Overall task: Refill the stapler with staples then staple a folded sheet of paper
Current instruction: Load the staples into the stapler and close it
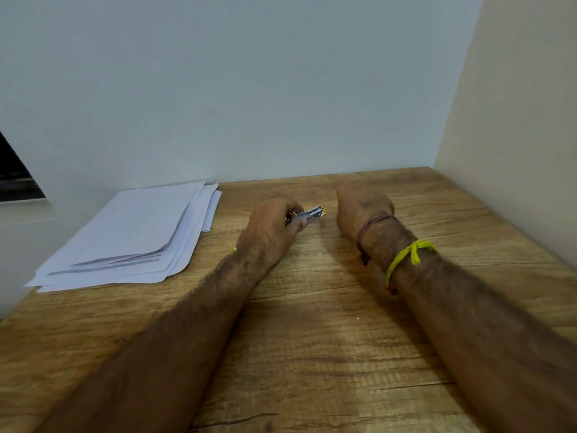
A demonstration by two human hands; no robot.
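Pale walls close off a wood-grain worktop point(312, 354) that fills the lower half of the frame. Near the centre, the left hand point(271, 226) grips a small metal stapler point(307, 214), its silver channel and yellow tip poking out to the right, just above the wood. The right hand point(362, 207) lies just right of it, knuckles toward the camera; its fingers are hidden, so whether it holds staples cannot be told. A loose stack of white paper point(131, 235) lies at centre left, unfolded as far as can be seen. This looks like the refilling step. Next would be seating a staple strip squarely in the narrow channel, then closing it.
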